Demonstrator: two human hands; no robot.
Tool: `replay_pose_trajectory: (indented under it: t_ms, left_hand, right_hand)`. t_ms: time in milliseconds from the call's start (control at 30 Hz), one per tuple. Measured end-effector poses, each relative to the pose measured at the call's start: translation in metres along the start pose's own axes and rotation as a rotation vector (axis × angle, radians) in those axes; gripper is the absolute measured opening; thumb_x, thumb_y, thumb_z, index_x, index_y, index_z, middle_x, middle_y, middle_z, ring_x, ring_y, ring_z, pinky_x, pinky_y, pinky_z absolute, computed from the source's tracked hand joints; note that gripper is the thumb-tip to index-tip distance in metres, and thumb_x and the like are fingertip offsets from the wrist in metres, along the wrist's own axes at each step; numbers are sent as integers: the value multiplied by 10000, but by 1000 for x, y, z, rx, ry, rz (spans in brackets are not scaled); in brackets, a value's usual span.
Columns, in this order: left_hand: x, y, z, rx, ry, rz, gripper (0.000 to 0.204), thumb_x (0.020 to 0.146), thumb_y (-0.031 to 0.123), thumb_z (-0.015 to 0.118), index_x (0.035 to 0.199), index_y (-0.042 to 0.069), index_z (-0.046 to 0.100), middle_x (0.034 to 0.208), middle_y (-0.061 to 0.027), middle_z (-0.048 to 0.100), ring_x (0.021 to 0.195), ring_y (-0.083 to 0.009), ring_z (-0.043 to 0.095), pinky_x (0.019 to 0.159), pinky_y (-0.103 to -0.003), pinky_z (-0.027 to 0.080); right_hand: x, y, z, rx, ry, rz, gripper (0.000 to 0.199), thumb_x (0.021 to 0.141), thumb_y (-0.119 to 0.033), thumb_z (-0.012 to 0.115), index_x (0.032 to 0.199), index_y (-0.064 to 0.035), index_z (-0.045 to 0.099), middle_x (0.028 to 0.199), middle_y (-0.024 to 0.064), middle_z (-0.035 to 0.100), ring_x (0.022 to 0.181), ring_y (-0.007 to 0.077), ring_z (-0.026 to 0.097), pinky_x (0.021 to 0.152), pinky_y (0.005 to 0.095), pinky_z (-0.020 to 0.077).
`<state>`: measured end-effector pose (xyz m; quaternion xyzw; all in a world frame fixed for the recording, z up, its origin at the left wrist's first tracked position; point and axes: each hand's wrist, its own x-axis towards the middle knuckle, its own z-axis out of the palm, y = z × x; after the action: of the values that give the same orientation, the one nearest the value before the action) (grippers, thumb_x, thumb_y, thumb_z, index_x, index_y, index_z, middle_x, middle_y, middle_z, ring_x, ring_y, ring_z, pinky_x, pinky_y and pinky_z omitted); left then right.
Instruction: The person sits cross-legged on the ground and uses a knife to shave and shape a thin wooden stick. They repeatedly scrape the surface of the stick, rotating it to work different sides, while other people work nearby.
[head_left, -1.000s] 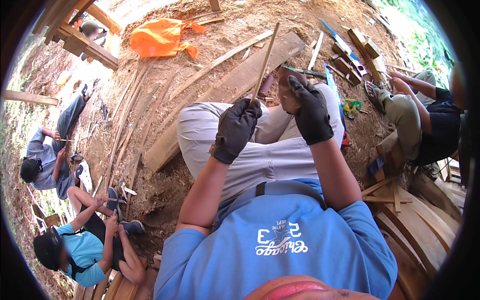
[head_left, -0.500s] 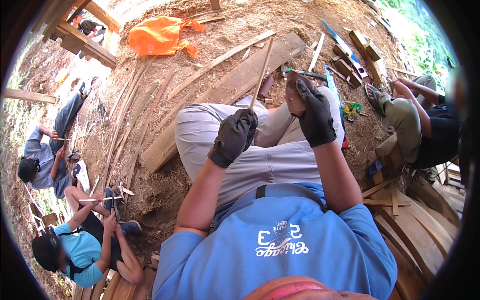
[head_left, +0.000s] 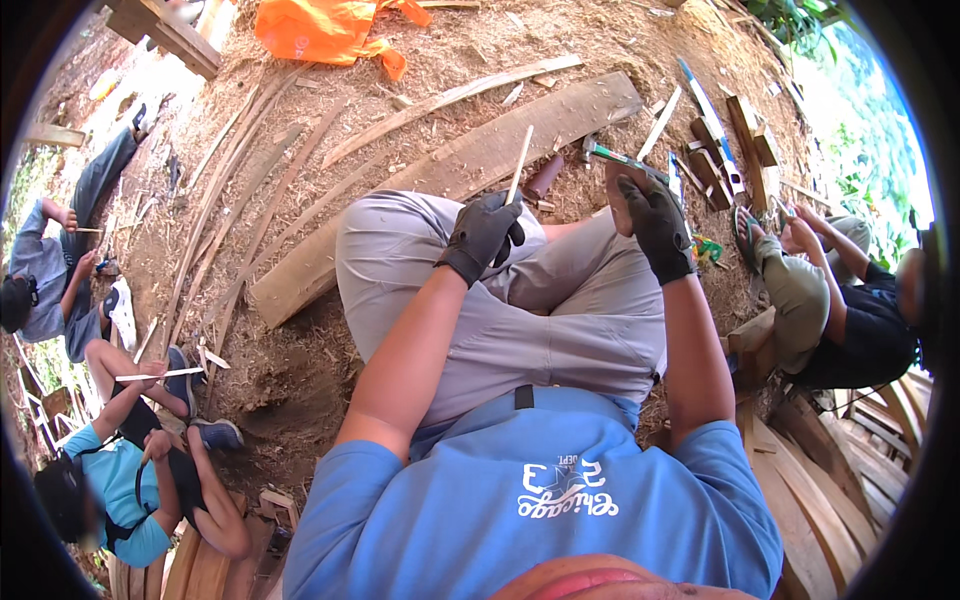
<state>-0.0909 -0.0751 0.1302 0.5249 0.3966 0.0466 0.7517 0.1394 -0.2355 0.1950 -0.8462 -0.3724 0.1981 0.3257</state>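
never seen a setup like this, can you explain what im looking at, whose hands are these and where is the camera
There's no machine here: these are a person's own hands in dark gloves. The pictures come from one wide fisheye camera worn on the head, looking down, so straight edges curve and the wearer's blue shirt fills the bottom. Left in the picture is the wearer's left.

The left hand holds a thin pale stick. The right hand holds a brown piece; I can't tell its material. Both are over the wearer's grey trousers.

On the ground, strewn with shavings, lie a wide plank, a green-handled tool and an orange bag. Other people sit nearby on both sides.
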Motion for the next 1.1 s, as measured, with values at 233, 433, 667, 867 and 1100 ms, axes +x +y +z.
replay_pose_trajectory:
  t_ms: [233,433,667,867,1100]
  left_hand:
    - [39,-37,-19,-28,245,-107,374,1076,317,553,959,-10,689,627,-91,657,377,-163,508,363,-345,364]
    - [37,-27,-23,-147,193,-150,277,1052,247,551,962,16,675,623,-94,633,349,-159,462,350,-351,329]
    - [40,-31,-35,-320,182,-214,230,1041,217,563,990,32,688,666,-67,645,432,-132,515,389,-307,362]
    - [42,-37,-41,-350,105,-199,269,1066,207,548,998,6,714,677,-42,650,460,-128,539,411,-280,396]
    - [32,-24,-47,-405,122,-245,298,1080,219,506,1118,21,725,669,-50,640,431,-119,503,383,-263,353]
  right_hand:
    - [66,-10,62,-516,-51,-298,269,1063,-205,527,1228,-82,700,1084,198,742,957,407,709,830,521,550]
    - [117,2,142,-446,-167,-514,302,1056,-212,533,1294,-145,706,983,162,750,884,375,710,794,486,563]
    - [98,2,194,-599,-390,-820,476,990,-274,566,1455,-356,620,1219,52,735,1096,254,707,911,779,488]
    - [130,23,200,-562,-309,-766,525,956,-173,579,1469,-276,635,1257,58,750,1019,286,733,893,424,584]
    - [113,4,204,-436,-261,-895,427,859,-104,685,1284,-118,731,1117,126,766,927,317,732,833,460,587]
